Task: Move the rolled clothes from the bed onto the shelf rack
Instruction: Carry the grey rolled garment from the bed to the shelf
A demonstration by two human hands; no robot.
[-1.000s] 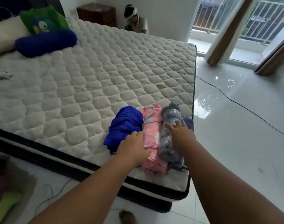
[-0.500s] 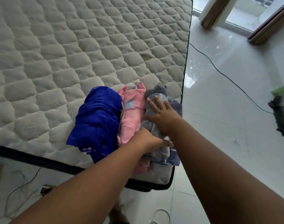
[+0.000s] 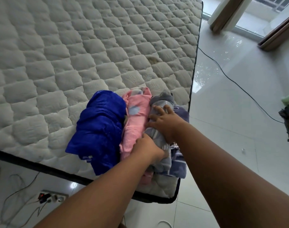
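Barely begun, I judge: the rolled grey striped garment (image 3: 162,102) lies on the quilted white bed (image 3: 74,55), right hand (image 3: 165,124) curled over it, left hand (image 3: 148,150) gripping its near end. Left of the hands lie a rolled pink garment (image 3: 137,122) and a rolled blue garment (image 3: 97,129).

To my right, a thin black cable (image 3: 236,83) crosses the glossy white tiled floor (image 3: 231,137); near left lies a white power strip (image 3: 58,197).

blue roll (image 3: 97,129) | pink roll (image 3: 135,124) | grey roll (image 3: 163,98) — side by side at bed (image 3: 74,63) corner
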